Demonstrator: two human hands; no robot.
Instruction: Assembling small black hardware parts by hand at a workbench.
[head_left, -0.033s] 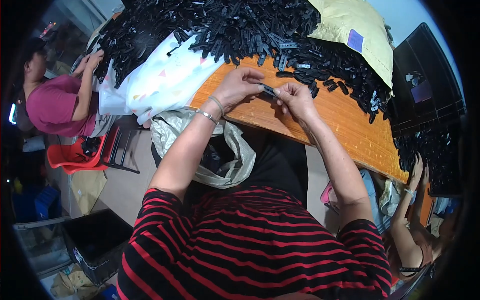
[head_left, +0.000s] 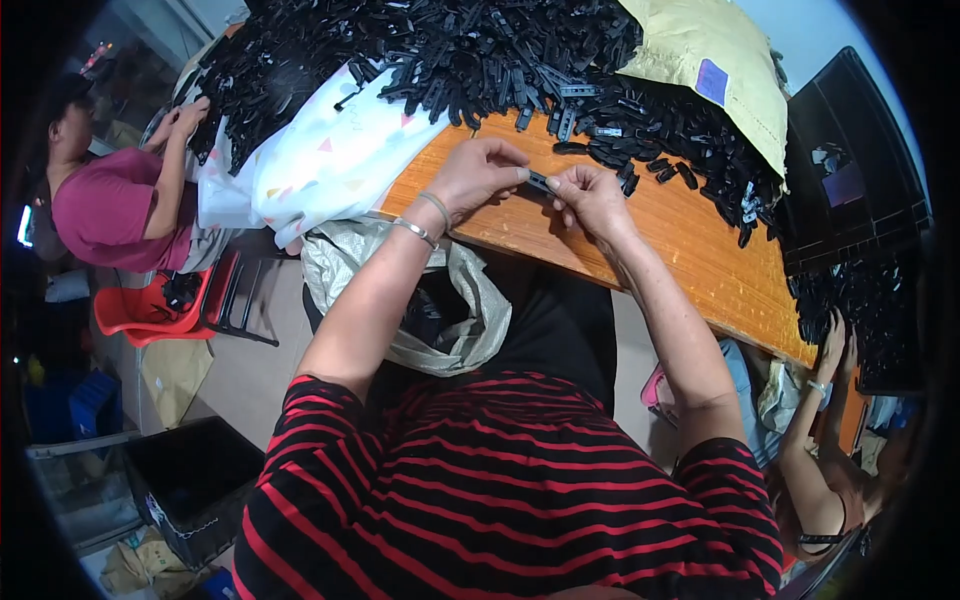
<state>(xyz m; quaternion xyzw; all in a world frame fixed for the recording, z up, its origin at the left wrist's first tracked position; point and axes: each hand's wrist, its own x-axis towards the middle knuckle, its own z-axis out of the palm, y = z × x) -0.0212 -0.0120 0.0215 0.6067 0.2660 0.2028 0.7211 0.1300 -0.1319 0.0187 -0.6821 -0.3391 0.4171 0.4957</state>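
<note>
Between my two hands, above the near edge of the wooden table (head_left: 690,262), is a small, long black plastic part (head_left: 538,182) with slots along it. My left hand (head_left: 478,178) pinches its left end between thumb and fingers. At the other end, my right hand (head_left: 592,198) grips it with thumb and forefinger. Just beyond my hands lies a big heap of similar black plastic parts (head_left: 480,60). The fingers cover both ends of the held part, so its full shape cannot be seen.
A patterned white plastic sheet (head_left: 320,150) hangs over the table's left side. An open woven sack (head_left: 485,310) is below the edge by my lap. A large yellowish bag (head_left: 700,60) stands far right. One person (head_left: 120,210) works at left; another's hands (head_left: 838,345) touch parts at right.
</note>
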